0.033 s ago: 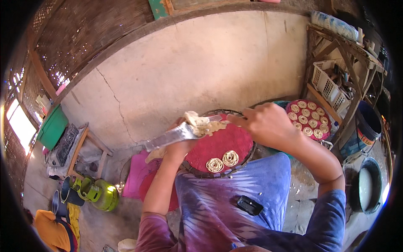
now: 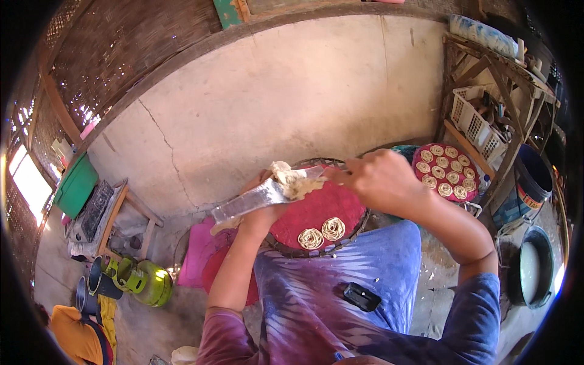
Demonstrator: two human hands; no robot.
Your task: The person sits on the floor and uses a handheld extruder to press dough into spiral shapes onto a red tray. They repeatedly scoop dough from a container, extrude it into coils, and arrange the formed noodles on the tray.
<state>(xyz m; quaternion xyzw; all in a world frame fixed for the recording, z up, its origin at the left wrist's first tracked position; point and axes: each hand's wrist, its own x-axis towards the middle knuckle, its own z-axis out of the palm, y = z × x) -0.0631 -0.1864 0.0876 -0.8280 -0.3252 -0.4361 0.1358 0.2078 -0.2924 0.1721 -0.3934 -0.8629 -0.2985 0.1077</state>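
Observation:
My left hand (image 2: 261,213) is closed around a long, shiny, silvery tool (image 2: 243,202) that carries a lump of pale dough (image 2: 287,175). My right hand (image 2: 380,176) has its fingers curled on a flat scraper (image 2: 327,174), whose blade meets the dough; its grip is partly hidden. Beneath both hands, on my lap, rests a round tray with a red liner (image 2: 292,222) bearing two pale rosettes (image 2: 333,229), side by side near its front. A small black container (image 2: 362,297) lies on my blue-purple clothing.
At right: a red tray of several rosettes (image 2: 426,156), wooden rack (image 2: 517,131), white basket (image 2: 480,128), dark buckets (image 2: 535,179). At left: green tub (image 2: 76,185), low wooden stand (image 2: 115,219), green gas cylinder (image 2: 152,286), pink cloth (image 2: 201,255), person in orange (image 2: 73,328). Cracked wall (image 2: 274,91) ahead.

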